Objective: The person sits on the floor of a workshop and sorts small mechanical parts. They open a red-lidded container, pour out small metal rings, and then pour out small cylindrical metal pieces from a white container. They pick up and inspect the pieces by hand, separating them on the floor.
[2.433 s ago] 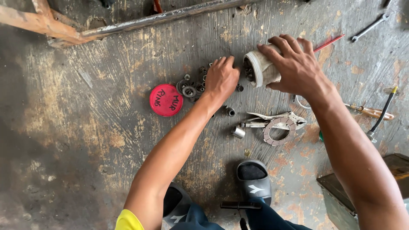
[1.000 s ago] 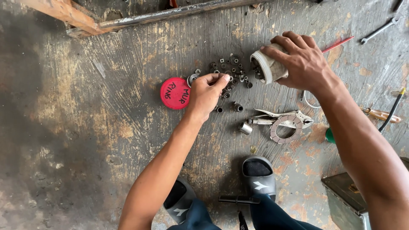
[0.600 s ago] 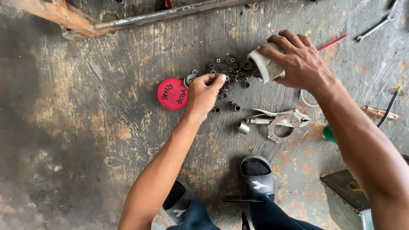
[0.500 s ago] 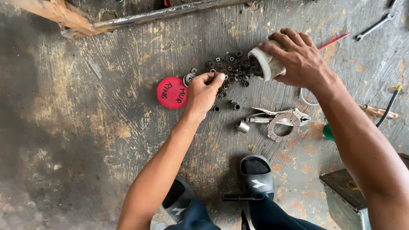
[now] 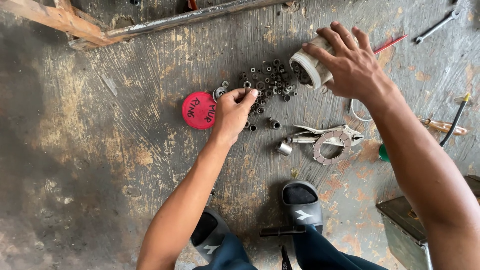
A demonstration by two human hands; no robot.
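My right hand (image 5: 350, 62) grips a white plastic jar (image 5: 311, 66) tipped on its side, its mouth facing left toward a pile of small nuts and washers (image 5: 270, 82) spilled on the concrete floor. My left hand (image 5: 232, 112) rests on the floor at the pile's left edge, thumb and forefinger pinched together on a small metal piece. The jar's red lid (image 5: 199, 110) lies flat just left of that hand.
Locking pliers (image 5: 325, 135) and a toothed metal ring (image 5: 331, 147) lie right of the pile, with a small socket (image 5: 284, 148) beside them. A screwdriver (image 5: 442, 126), a spanner (image 5: 435, 27), a metal box (image 5: 405, 225) and a wooden frame (image 5: 65, 20) surround the spot. My sandalled feet (image 5: 300, 202) are below.
The jar has tipped further and more nuts have spilled out into a pile. My left hand slid left along the pile's edge and pinched a piece.
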